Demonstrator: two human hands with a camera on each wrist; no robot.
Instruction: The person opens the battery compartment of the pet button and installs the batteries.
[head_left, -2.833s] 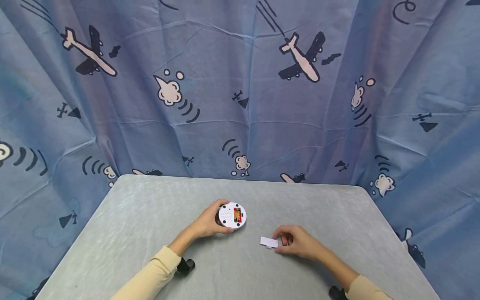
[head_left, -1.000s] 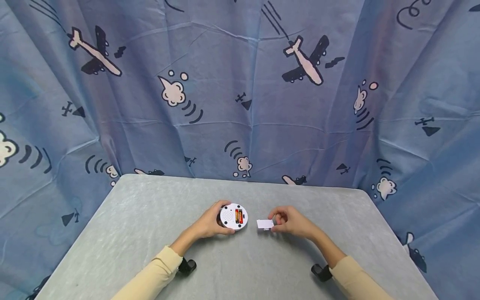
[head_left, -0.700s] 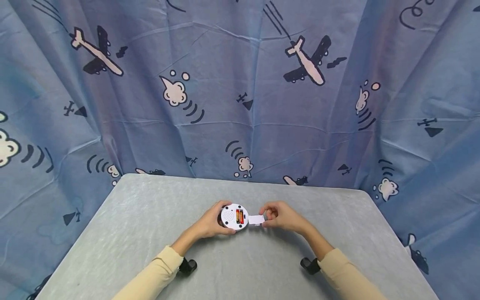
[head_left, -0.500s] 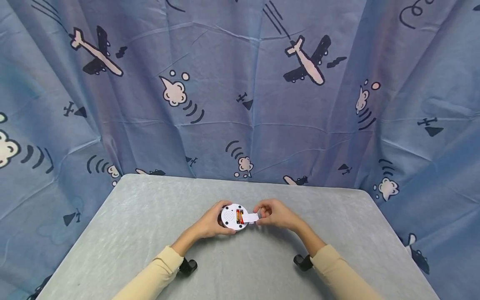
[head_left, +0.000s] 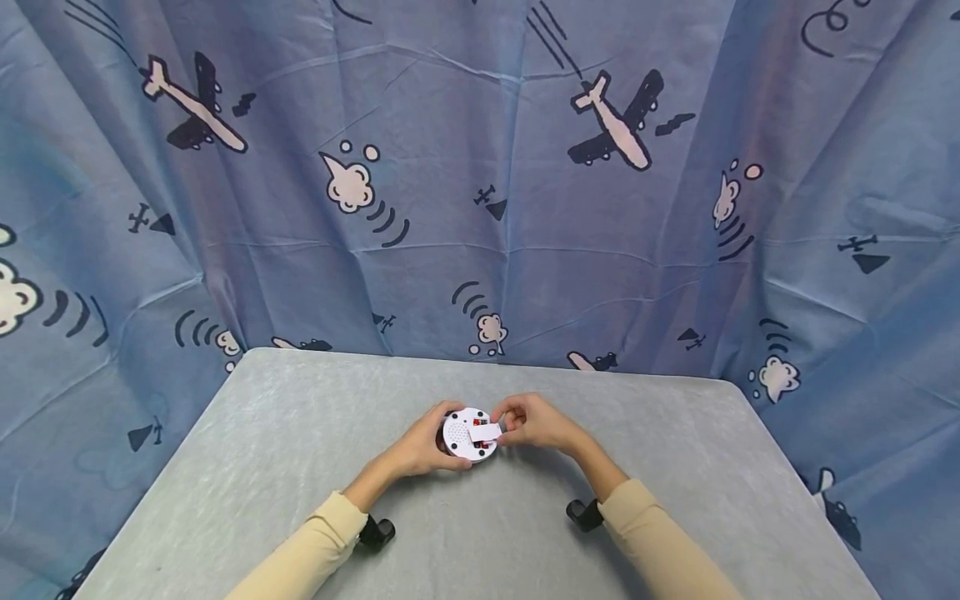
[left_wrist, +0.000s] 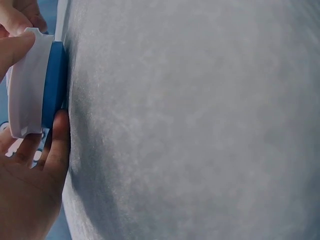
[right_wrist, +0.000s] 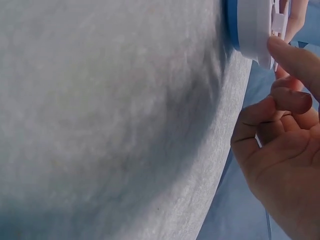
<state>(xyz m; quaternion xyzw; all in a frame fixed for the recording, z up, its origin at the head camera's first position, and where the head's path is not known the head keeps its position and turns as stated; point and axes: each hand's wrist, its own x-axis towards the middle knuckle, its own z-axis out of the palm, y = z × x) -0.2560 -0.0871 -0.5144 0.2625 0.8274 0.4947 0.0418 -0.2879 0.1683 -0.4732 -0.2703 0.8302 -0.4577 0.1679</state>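
My left hand grips a round white device, thumb and fingers on opposite sides. Its face with small speaker holes and dark feet points up; a blue part shows beneath, close to the table, in the left wrist view. My right hand pinches one end of a small white battery cover. The cover lies across the battery opening, partly hiding the red batteries. In the right wrist view, the right thumb reaches the rim of the device, and the other fingers are bent.
A pale grey cloth-like surface covers the table. Behind it hangs a blue curtain printed with planes and clouds. Dark wrist mounts sit below both hands.
My right hand has carried the battery cover leftward and away from me, from the table's right side onto the device, over the batteries. My left hand has kept its grip, almost still.
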